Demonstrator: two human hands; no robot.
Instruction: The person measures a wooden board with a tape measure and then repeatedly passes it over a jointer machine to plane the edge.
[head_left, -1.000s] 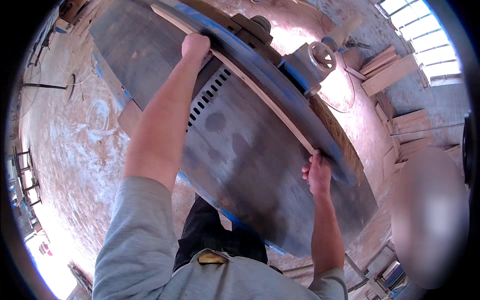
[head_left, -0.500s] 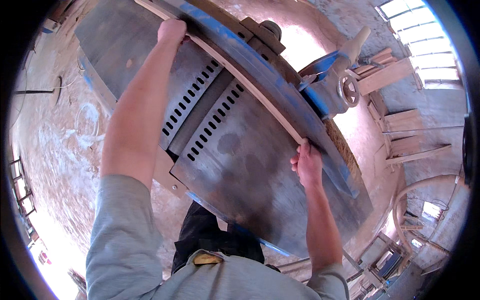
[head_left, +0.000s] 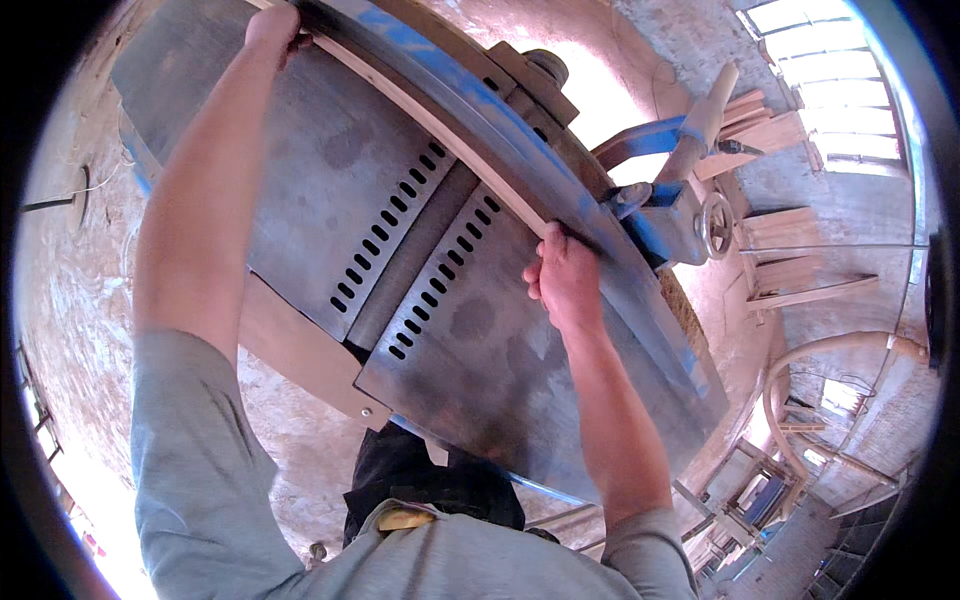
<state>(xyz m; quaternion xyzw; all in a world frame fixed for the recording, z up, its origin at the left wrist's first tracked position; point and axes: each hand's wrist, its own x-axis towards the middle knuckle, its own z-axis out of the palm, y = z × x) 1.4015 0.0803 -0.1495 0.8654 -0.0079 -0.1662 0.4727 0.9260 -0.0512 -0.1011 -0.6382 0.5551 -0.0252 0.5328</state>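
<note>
A long, thin wooden strip [head_left: 400, 96] lies on the metal table [head_left: 480, 400] of a surface planer, along the fence [head_left: 500, 133]. My left hand [head_left: 272, 32] is closed around the strip's far part at the upper left, its fingers partly hidden. At the near end, my right hand [head_left: 568, 276] grips the strip between thumb and fingers, next to the fence. Between the hands, the strip crosses the dark cutter gap [head_left: 412, 265], which has a row of oval slots on either side.
Behind the fence stands a blue bracket with a handwheel [head_left: 714, 225]. Boards [head_left: 755, 145] lean by the wall at the right, below a barred window [head_left: 825, 80]. A thick hose [head_left: 800, 352] curves along the right side.
Both hands and the strip have moved to the upper left along the fence. My right hand is now closer to the cutter gap. The view has shifted slightly.
</note>
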